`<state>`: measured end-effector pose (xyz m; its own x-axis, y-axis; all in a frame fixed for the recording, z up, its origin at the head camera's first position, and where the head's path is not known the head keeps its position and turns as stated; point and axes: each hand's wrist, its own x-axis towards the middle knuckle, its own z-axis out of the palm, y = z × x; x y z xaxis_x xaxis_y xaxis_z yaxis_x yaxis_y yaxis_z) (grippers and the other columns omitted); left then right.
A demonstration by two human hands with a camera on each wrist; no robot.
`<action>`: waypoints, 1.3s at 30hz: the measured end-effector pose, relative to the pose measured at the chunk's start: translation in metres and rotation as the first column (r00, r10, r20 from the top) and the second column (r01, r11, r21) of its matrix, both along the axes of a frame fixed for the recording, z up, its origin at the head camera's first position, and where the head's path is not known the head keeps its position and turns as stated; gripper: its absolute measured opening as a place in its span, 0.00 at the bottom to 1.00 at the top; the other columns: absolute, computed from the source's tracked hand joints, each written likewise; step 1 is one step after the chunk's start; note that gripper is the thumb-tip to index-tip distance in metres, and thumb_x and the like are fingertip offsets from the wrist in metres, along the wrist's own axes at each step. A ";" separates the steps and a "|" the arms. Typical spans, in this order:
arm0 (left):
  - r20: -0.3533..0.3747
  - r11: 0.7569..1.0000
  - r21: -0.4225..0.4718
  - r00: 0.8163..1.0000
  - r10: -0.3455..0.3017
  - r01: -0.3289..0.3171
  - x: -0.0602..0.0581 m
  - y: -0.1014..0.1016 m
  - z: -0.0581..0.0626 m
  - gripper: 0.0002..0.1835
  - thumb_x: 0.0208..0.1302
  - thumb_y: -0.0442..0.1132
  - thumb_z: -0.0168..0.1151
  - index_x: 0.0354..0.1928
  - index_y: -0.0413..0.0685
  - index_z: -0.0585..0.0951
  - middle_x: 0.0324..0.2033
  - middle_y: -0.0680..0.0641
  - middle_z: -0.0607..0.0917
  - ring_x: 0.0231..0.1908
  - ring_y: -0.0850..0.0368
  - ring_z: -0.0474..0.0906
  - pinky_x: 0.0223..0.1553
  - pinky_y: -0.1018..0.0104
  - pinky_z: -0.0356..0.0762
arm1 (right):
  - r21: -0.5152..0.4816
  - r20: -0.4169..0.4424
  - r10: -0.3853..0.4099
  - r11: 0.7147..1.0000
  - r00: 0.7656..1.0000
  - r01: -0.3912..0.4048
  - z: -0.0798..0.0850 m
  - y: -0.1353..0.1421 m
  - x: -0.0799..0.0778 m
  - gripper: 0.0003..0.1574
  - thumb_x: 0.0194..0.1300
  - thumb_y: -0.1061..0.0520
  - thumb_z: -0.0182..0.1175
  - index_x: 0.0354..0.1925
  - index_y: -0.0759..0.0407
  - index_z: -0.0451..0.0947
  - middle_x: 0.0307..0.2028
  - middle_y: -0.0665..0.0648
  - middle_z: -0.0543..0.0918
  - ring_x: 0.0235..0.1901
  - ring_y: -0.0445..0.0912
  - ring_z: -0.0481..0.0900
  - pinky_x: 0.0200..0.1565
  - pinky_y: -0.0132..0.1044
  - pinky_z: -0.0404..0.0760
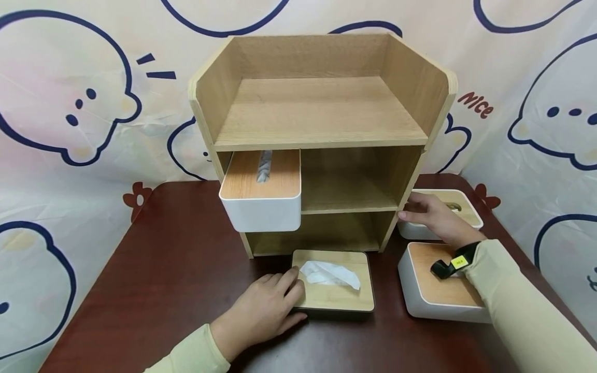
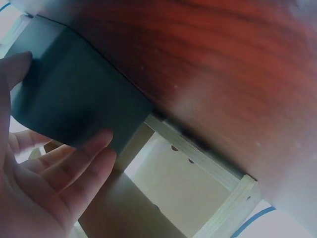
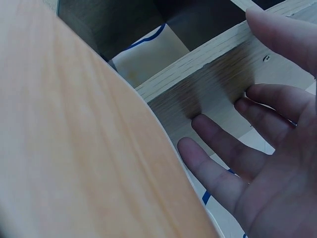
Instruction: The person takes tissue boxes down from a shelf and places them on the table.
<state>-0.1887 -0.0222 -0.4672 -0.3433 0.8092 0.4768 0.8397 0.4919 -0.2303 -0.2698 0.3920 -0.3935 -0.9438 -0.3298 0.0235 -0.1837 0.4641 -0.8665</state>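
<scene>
A low dark tissue box (image 1: pixel 326 313) with a bamboo lid and a white tissue lies before the shelf. My left hand (image 1: pixel 261 311) is at its left end, fingers at the lid's edge and thumb low by the near corner. In the left wrist view those fingers (image 2: pixel 89 188) lie fairly straight along the dark box (image 2: pixel 84 89). My right hand (image 1: pixel 434 217) rests against the right side of the wooden shelf (image 1: pixel 322 111). Its fingertips touch the outer side panel (image 3: pixel 213 99), with the thumb by the front edge; nothing is held.
A white tissue box (image 1: pixel 261 212) with a wood lid juts out from the middle shelf's left side. On the right stand a larger white box (image 1: pixel 434 305), under my right forearm, and a smaller white box (image 1: pixel 459 199). A patterned curtain (image 1: pixel 70 197) hangs behind the table (image 1: pixel 163 290).
</scene>
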 end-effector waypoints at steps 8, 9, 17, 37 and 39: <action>0.073 1.000 -0.025 0.997 0.017 -0.015 0.001 -0.001 0.001 0.30 0.56 0.62 0.67 0.45 0.42 0.75 0.53 0.38 0.76 0.36 0.48 0.81 0.38 0.57 0.79 | -0.013 0.028 0.015 1.000 0.999 -0.015 0.003 -0.002 -0.003 0.40 0.70 0.52 0.61 0.72 0.61 0.59 0.64 0.63 0.71 0.60 0.58 0.70 0.53 0.32 0.72; 0.077 0.999 -0.028 0.997 0.020 -0.018 0.001 -0.001 0.001 0.30 0.56 0.62 0.66 0.45 0.41 0.75 0.53 0.38 0.76 0.36 0.48 0.81 0.38 0.57 0.79 | -0.006 0.027 0.015 1.000 1.000 -0.015 0.004 -0.003 -0.004 0.40 0.69 0.51 0.61 0.72 0.60 0.59 0.64 0.62 0.71 0.60 0.57 0.70 0.53 0.32 0.72; -0.051 1.000 -0.029 0.999 -0.006 0.004 -0.004 0.001 0.004 0.29 0.56 0.62 0.65 0.42 0.41 0.75 0.50 0.38 0.78 0.41 0.46 0.79 0.43 0.56 0.78 | 0.007 0.001 0.030 1.000 1.000 -0.030 0.011 -0.003 -0.008 0.39 0.70 0.53 0.60 0.73 0.60 0.58 0.64 0.62 0.70 0.60 0.55 0.71 0.53 0.32 0.73; 0.001 0.990 -0.139 0.999 -0.039 0.039 -0.012 0.015 0.020 0.35 0.47 0.66 0.69 0.43 0.43 0.73 0.48 0.41 0.77 0.51 0.44 0.74 0.54 0.53 0.71 | 0.010 0.000 -0.007 1.000 1.000 0.007 0.004 0.003 -0.005 0.38 0.70 0.53 0.60 0.72 0.63 0.60 0.63 0.64 0.72 0.58 0.53 0.72 0.52 0.31 0.73; 0.038 0.987 -0.153 0.999 -0.038 0.043 -0.013 0.014 0.020 0.37 0.45 0.66 0.72 0.44 0.44 0.73 0.49 0.41 0.76 0.53 0.44 0.73 0.55 0.53 0.71 | -0.004 0.002 -0.005 1.000 1.000 0.005 0.002 0.002 -0.004 0.38 0.70 0.54 0.60 0.71 0.64 0.60 0.62 0.66 0.72 0.58 0.52 0.73 0.52 0.31 0.73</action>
<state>-0.2015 -0.0081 -0.4472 -0.3229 0.8855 0.3340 0.8671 0.4182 -0.2706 -0.2738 0.3942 -0.3914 -0.9453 -0.3254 0.0233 -0.1801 0.4612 -0.8688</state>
